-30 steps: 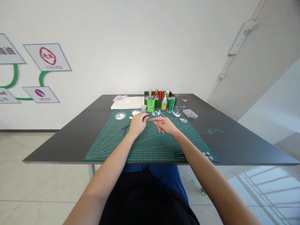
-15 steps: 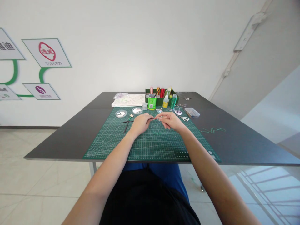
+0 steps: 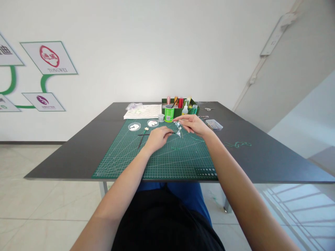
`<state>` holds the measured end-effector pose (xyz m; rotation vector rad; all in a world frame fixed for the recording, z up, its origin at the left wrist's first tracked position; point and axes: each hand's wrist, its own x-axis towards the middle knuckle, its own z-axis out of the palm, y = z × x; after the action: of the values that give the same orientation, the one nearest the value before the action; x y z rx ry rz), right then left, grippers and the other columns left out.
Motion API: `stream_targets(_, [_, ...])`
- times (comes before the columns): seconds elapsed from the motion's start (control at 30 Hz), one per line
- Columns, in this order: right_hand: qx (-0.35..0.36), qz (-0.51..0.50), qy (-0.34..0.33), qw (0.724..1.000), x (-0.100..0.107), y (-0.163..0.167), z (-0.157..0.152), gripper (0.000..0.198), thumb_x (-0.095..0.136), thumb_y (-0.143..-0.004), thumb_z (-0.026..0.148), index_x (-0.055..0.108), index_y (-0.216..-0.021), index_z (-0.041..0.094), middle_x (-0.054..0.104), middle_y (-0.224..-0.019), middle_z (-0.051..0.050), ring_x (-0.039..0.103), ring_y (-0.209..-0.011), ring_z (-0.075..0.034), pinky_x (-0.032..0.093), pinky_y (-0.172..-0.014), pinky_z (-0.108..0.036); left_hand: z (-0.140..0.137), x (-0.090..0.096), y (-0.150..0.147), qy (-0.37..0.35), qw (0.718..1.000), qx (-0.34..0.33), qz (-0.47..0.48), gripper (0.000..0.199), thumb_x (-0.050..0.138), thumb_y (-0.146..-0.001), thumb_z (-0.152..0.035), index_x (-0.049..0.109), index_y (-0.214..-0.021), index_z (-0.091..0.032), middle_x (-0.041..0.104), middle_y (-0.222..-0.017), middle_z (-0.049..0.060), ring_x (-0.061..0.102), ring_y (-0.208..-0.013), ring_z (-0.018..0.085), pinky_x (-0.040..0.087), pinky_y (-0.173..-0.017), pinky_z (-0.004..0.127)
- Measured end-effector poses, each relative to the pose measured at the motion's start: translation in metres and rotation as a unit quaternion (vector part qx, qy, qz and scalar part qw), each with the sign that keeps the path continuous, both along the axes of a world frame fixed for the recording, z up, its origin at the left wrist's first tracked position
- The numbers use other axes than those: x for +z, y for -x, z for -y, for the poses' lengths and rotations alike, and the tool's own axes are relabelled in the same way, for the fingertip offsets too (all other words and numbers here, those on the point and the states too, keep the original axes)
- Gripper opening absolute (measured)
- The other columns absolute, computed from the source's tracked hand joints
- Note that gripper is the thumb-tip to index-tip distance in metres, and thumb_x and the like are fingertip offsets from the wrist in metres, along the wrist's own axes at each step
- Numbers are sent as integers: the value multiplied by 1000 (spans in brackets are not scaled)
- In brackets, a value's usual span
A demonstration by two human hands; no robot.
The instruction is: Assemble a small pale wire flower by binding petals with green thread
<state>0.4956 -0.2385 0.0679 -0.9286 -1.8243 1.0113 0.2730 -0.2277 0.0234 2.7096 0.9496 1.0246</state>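
My left hand point(image 3: 160, 138) is closed, with thumb and fingers pinching a thin stem just above the mat. At the stem's right end is a small pale blue-white artificial flower point(image 3: 178, 132). Higher and to the right, my right hand point(image 3: 192, 124) has its index finger stretched leftward and the other fingers bent inward. Its fingertips seem pinched, but what they hold is too small to make out. Small pale pieces point(image 3: 177, 123) show beneath these fingertips. A thin green thread point(image 3: 197, 138) lies below the right hand.
On the green cutting mat point(image 3: 115, 157) are two shallow dishes point(image 3: 134, 127) of white pieces, dark thin sticks point(image 3: 141, 141) and a small flower point(image 3: 146, 129). Behind stand a green can point(image 3: 169, 114), a glue bottle point(image 3: 185, 109) and a box of thread spools point(image 3: 180, 103). A plastic case point(image 3: 214, 124) sits right.
My right hand has moved up and away from my left fingertips. The pale flower at the stem's end now shows. My left hand has stayed nearly in place.
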Motion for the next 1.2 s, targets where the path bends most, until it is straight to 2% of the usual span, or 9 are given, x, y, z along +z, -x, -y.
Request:
stream_targets(0.13, [-13, -20, 24, 999, -17, -2, -14, 44, 63, -89, 43, 71, -118, 11, 44, -41, 9, 27, -34, -7, 17, -39, -24, 1, 1, -1, 3, 1000, 3, -2, 23, 54, -97, -21, 76, -104, -22, 74, -98, 6, 68, -92, 21, 52, -83, 33])
stream_targets(0.3, [-24, -51, 74, 996, -46, -6, -22, 45, 65, -85, 44, 71, -114, 10, 35, -38, 11, 22, -35, -7, 16, -40, -23, 4, 3, -2, 4, 1000, -9, 3, 21, 56, -96, -21, 76, -103, -22, 74, -99, 5, 68, -91, 21, 51, -81, 32])
stream_targets(0.43, [-17, -64, 95, 993, -59, -9, -24, 44, 65, -84, 43, 70, -113, 10, 35, -37, 12, 22, -34, -6, 16, -40, -22, 4, 4, -3, 19, 999, -16, 25, 19, 57, -95, -20, 75, -101, -21, 74, -97, 5, 68, -89, 20, 50, -80, 32])
stream_targets(0.7, [-25, -47, 126, 991, -67, -4, -25, 43, 62, -76, 29, 69, -112, 7, 40, -36, 11, 25, -33, -6, 18, -38, -21, 0, 4, -4, 32, 998, -5, 51, 15, 60, -94, -19, 74, -98, -20, 74, -95, 4, 67, -88, 20, 50, -80, 32])
stream_targets(1.2, [-21, -42, 127, 991, -69, -4, -25, 47, 60, -74, 30, 67, -115, 7, 41, -37, 11, 27, -33, -6, 18, -38, -21, 0, 4, -4, 34, 998, -2, 59, 15, 60, -93, -18, 74, -97, -20, 74, -95, 4, 66, -88, 20, 49, -79, 31])
